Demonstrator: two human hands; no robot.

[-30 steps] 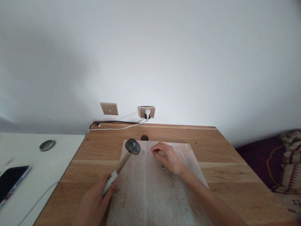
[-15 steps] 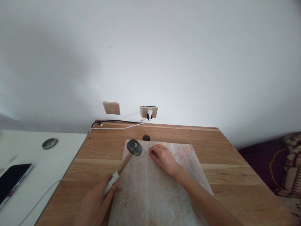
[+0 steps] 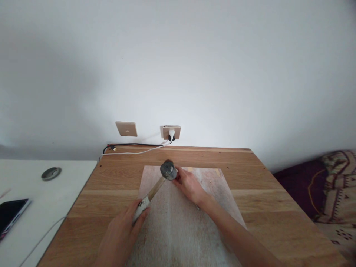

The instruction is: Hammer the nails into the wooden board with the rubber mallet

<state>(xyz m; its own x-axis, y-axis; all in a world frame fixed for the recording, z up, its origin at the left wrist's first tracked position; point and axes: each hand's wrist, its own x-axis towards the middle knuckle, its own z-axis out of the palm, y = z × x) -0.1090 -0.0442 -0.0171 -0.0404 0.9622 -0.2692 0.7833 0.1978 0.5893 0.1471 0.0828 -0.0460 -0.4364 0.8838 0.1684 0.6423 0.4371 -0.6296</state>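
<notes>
The left hand [image 3: 122,231] is clenching the hammer [image 3: 155,187] low on its handle, its head hanging just beside the right hand [image 3: 190,185], whose fingertips are pinching what may be a nail, too small to confirm, at the far end of the board [image 3: 178,230], so short, light taps are looking wisest.

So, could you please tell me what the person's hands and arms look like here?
Both the left hand and right hand are bare, without gloves. The right forearm is bare too, with no sleeve, watch or bracelet in view.
</notes>
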